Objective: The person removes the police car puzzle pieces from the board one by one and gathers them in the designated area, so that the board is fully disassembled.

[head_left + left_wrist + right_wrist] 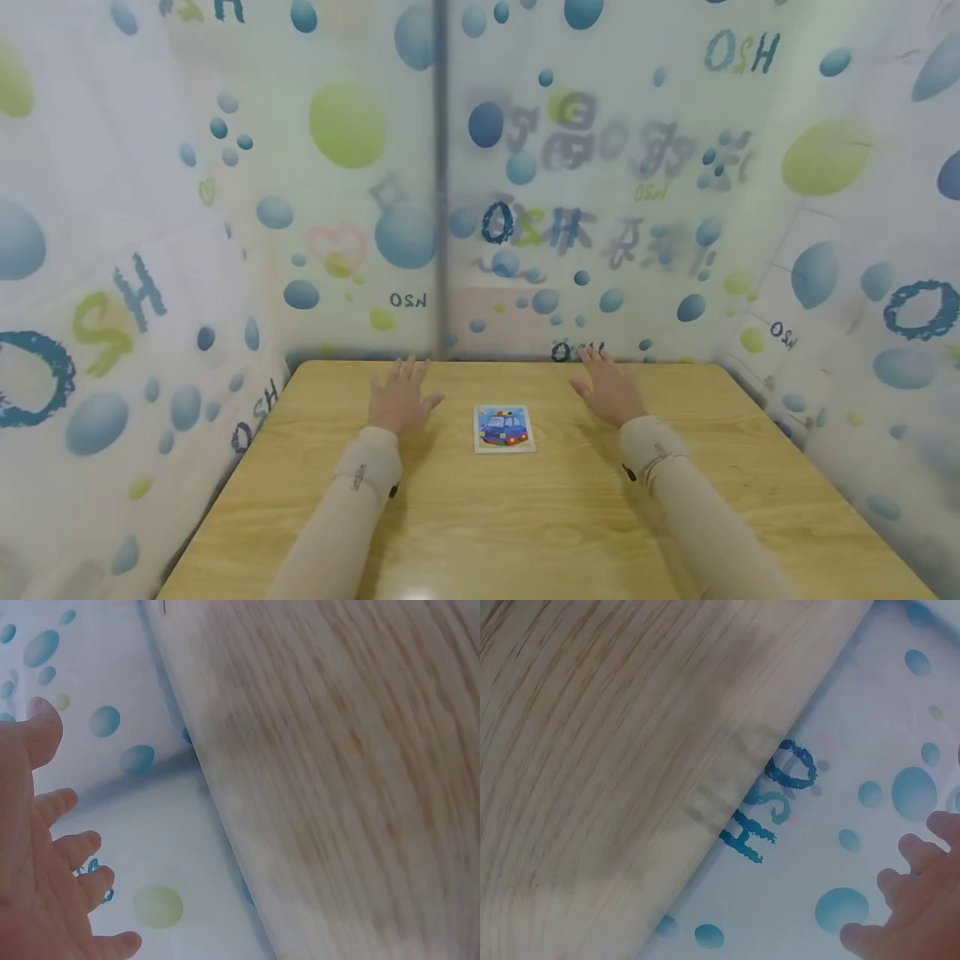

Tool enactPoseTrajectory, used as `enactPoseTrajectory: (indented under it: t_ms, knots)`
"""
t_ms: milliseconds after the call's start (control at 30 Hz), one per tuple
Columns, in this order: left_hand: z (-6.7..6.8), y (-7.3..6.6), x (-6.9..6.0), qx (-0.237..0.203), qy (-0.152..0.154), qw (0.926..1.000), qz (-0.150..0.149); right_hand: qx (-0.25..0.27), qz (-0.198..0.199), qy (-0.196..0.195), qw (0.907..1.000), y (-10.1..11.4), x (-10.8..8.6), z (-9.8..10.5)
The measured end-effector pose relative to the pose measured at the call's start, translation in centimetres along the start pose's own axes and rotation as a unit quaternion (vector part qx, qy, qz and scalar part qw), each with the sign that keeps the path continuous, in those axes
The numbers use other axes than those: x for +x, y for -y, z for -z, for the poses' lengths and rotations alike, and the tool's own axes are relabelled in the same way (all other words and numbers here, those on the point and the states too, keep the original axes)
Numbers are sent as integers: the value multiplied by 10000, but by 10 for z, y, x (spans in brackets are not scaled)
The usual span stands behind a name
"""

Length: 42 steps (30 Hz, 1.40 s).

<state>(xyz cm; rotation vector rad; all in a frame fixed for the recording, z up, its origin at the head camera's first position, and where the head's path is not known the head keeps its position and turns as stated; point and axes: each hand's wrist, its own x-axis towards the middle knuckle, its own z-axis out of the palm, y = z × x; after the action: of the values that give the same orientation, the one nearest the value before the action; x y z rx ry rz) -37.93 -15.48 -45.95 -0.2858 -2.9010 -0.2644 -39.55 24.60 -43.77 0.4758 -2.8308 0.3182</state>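
1. A small square picture tile (503,429) showing a blue cartoon car lies flat on the wooden table (480,525), about midway between its left and right edges and a little in from the far edge.
2. The left hand (401,398) is near the table's far left corner, to the left of the tile and apart from it. Its fingers are spread and released, with nothing in them.
3. The right hand (611,393) is on the other side of the tile, towards the far right corner and also apart from it. Its fingers are loosely extended and grasp nothing. Whether either palm meets the wood, I cannot tell.
4. As for progress, the tile's picture looks whole, and no loose pieces show beside it. Neither hand is working on it, so handling seems either unstarted or finished; these views do not settle which, nor what is left.
5. A printed curtain (348,125) stands beyond the far edge.
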Motion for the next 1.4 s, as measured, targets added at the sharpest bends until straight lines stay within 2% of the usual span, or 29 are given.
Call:
enactPoseTrajectory:
  t_ms: [300, 400, 533, 700, 867, 1000, 1133, 1267, 1400]
  knots:
    - [-11, -13, 2, -335, -29, 9992, -206, 760, 90, 191, 9969, 11, 4, -15]
    - [-17, -18, 7, -389, -38, 9987, -329, 1128, 170, 455, 9924, 14, 7, -19]
    - [-24, -26, 11, -509, 176, 9976, -429, 1565, 193, 888, 9835, 20, 7, -25]
    - [-28, -39, 15, -592, 435, 9963, -447, 1943, 248, 1087, 9746, 28, 7, -29]
    - [-29, -45, 13, -619, 688, 9942, -539, 2054, 541, 1271, 9689, 38, 9, -38]
    - [-26, -49, 10, -555, 779, 9932, -664, 2169, 541, 1421, 9643, 45, 10, -44]
    - [-21, -54, 6, -567, 910, 9924, -608, 2211, 582, 1662, 9592, 49, 11, -52]
    - [-22, -57, 5, -615, 997, 9914, -574, 1969, 710, 1851, 9602, 50, 10, -60]
    - [-27, -59, 8, -579, 995, 9915, -607, 1766, 646, 1882, 9639, 54, 8, -61]
